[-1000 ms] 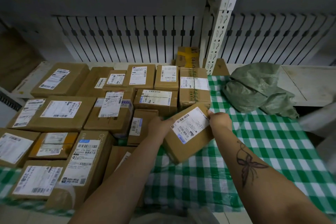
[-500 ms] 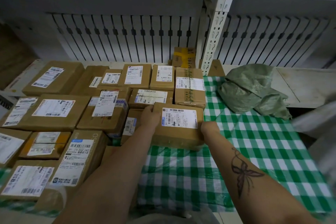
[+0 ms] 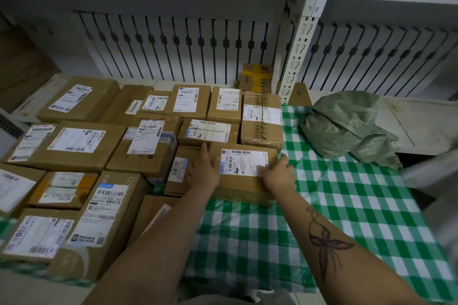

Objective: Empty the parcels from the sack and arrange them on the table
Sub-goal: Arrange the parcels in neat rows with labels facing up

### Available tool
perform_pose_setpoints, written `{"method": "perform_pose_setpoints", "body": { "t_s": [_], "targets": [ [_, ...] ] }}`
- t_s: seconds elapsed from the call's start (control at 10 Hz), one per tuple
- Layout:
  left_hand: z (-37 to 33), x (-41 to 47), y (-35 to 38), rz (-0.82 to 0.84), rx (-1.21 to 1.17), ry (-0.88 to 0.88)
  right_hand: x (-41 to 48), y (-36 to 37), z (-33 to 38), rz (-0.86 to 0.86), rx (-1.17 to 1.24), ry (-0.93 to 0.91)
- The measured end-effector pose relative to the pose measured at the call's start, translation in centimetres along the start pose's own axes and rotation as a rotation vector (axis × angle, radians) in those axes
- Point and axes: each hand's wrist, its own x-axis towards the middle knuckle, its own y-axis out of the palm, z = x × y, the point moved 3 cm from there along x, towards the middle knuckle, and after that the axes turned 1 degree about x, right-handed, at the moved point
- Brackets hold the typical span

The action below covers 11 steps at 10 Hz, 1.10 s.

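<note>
Item: cardboard parcel point(image 3: 244, 173), label facing up, lying flat on the counter point(image 3: 347, 205) at the right edge of the parcel group, its far side touching the neighbouring boxes.

Left hand point(image 3: 203, 173): lying flat against the parcel's left end, fingers point(image 3: 204, 153) extending straight and close together, gripping nothing.

Right hand point(image 3: 280, 174): resting on the parcel's near right corner, fingers point(image 3: 283, 159) curling loosely over the edge; whether they are clamping the box cannot be told. Forearm is bearing a butterfly tattoo point(image 3: 327, 245).

Other parcels point(image 3: 76, 141): brown labelled boxes in rows, filling the counter's left half, packing tightly side by side.

Sack point(image 3: 347, 129): green woven, crumpled, sitting at the counter's far right, well apart from the parcel.

Covering: green-and-white checked cloth point(image 3: 247, 242), showing bare in front of and right of the parcel.

Behind: white slotted shelf post point(image 3: 301, 39) standing by the back row.
</note>
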Motion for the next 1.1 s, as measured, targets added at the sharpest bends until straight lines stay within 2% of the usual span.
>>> {"method": "perform_pose_setpoints", "body": {
  "t_s": [0.1, 0.2, 0.4, 0.7, 0.9, 1.1],
  "targets": [
    [0.6, -1.4, 0.6, -0.082, 0.192, 0.108, -0.5, 1.4, 1.3, 0.068, -0.425, -0.371],
    [1.4, -2.1, 1.5, -0.054, 0.289, 0.119, -0.5, 2.9, 1.1, 0.193, -0.597, -0.513],
    [1.4, -1.7, 1.3, 0.032, 0.295, 0.073, -0.1, 3.4, 0.5, 0.228, -0.626, -0.533],
    [1.2, -2.4, 0.9, 0.043, 0.299, 0.053, -0.4, 3.3, 1.0, 0.206, -0.676, -0.55],
    [2.0, -3.6, -1.0, -0.098, 0.134, 0.103, -2.5, 2.5, 2.0, 0.108, -0.707, -0.488],
    [3.7, -4.8, -5.2, -0.288, -0.024, 0.16, -6.3, 3.3, 5.2, 0.11, -0.562, -0.523]
  ]
}}
